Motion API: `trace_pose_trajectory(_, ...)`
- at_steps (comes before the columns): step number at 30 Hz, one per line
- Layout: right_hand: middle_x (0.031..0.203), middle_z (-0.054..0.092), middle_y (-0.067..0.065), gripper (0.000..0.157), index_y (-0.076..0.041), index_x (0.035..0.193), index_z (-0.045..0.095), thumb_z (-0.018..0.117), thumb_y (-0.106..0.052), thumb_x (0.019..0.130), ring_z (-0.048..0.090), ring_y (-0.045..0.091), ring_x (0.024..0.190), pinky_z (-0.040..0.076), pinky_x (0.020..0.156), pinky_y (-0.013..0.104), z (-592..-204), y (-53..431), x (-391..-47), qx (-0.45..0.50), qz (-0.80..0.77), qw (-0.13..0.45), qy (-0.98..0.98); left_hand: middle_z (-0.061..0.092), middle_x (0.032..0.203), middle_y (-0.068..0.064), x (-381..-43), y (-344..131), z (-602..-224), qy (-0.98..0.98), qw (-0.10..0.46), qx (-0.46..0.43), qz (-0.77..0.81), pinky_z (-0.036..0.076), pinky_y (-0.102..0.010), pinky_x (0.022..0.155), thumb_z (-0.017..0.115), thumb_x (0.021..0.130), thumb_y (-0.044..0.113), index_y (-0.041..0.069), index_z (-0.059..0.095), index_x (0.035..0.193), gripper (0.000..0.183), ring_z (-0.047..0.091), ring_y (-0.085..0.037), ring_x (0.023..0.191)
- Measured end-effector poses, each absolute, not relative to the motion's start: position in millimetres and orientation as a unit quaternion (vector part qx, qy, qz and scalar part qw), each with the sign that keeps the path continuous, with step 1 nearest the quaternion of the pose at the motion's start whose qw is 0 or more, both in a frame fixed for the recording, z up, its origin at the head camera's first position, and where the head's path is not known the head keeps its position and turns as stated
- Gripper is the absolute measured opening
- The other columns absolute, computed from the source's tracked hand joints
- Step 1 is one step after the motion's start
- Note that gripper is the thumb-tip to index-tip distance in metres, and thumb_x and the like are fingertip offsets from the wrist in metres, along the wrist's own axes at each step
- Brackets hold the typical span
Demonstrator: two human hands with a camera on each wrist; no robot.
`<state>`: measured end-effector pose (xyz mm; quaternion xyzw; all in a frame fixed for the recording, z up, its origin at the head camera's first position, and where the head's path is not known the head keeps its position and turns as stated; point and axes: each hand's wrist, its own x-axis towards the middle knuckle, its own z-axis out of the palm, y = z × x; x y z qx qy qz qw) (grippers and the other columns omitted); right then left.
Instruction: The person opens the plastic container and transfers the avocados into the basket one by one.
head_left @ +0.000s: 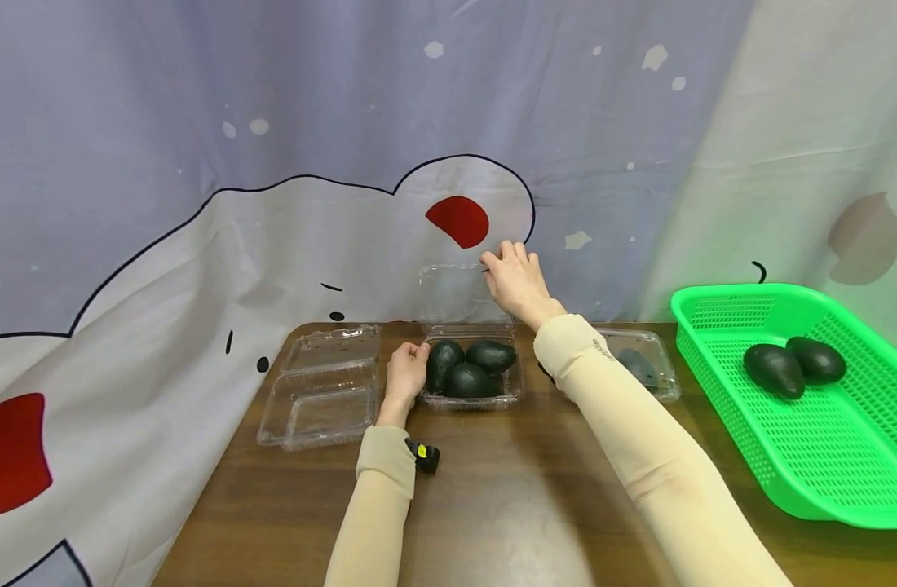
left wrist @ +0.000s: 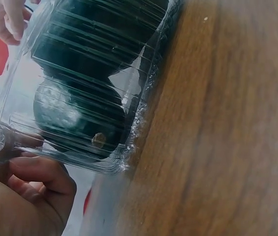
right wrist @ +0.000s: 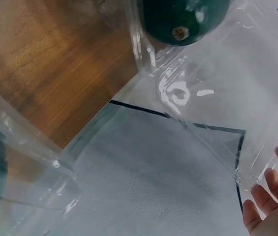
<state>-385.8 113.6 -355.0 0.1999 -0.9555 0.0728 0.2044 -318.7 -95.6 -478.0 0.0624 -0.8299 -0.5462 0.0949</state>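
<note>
A clear plastic clamshell container point(head_left: 472, 401) holds three dark green avocados point(head_left: 472, 381) in its base, and its lid point(head_left: 448, 295) stands raised at the back. My left hand point(head_left: 406, 372) pinches the base's left rim; in the left wrist view the thumb and fingers point(left wrist: 43, 174) are curled at its corner. Up at the lid's top right corner, my right hand point(head_left: 518, 281) pinches the edge between thumb and index finger. Its other fingers point(right wrist: 262, 199) spread loosely in the right wrist view.
An opened clamshell point(head_left: 320, 399) lies to the left on the wooden table point(head_left: 485, 505). Partly behind my right forearm sits another clamshell point(head_left: 661, 367) with dark contents. A green basket point(head_left: 742, 448) with two avocados point(head_left: 775, 371) is at right. A patterned curtain point(head_left: 331, 106) hangs behind.
</note>
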Motion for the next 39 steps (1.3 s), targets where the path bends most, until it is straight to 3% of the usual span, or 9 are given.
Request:
trace_pose_trajectory(16,0.116,0.043,0.016,0.032,-0.008,0.128,0.055,0.056,-0.019,0.097,0.038,0.035,0.109,0.033,0.087,0.050,-371,126,-398,0.162,0.097,0.149,-0.971,0.048,0.068,-0.002,-319,-86,-478,-0.826,0.084,0.049,-0.555,0.039,-0.032,0.057,0.056,0.101,0.027,0.005,0.057,0.086,0.027,0.047,-0.021,0.063)
trace_pose_trajectory(27,0.144,0.034,0.021,0.049,-0.013,0.146,0.044,0.054,-0.018,0.098,0.028,0.038,0.133,0.028,0.100,0.056,-382,131,-396,0.149,0.123,0.091,-0.977,0.049,0.068,-0.003,-319,-88,-478,-0.832,0.085,0.044,-0.546,0.040,-0.033,0.058,0.055,0.101,0.027,0.005,0.057,0.086,0.027,0.048,-0.022,0.064)
trace_pose_trajectory(32,0.144,0.033,0.019,0.048,-0.014,0.144,0.045,0.056,-0.018,0.097,0.027,0.037,0.134,0.027,0.102,0.055,-381,127,-391,0.159,0.147,0.096,-0.972,0.050,0.069,-0.003,-318,-88,-479,-0.828,0.082,0.049,-0.553,0.040,-0.032,0.059,0.055,0.101,0.028,0.005,0.057,0.086,0.028,0.048,-0.021,0.064)
trace_pose_trajectory(39,0.129,0.041,0.014,0.042,-0.014,0.135,0.054,0.065,-0.023,0.095,0.038,0.032,0.119,0.036,0.092,0.052,-372,117,-378,0.199,0.155,0.095,-0.963,0.050,0.068,-0.002,-318,-88,-479,-0.827,0.082,0.052,-0.553,0.040,-0.032,0.058,0.055,0.101,0.029,0.006,0.058,0.086,0.028,0.048,-0.020,0.064)
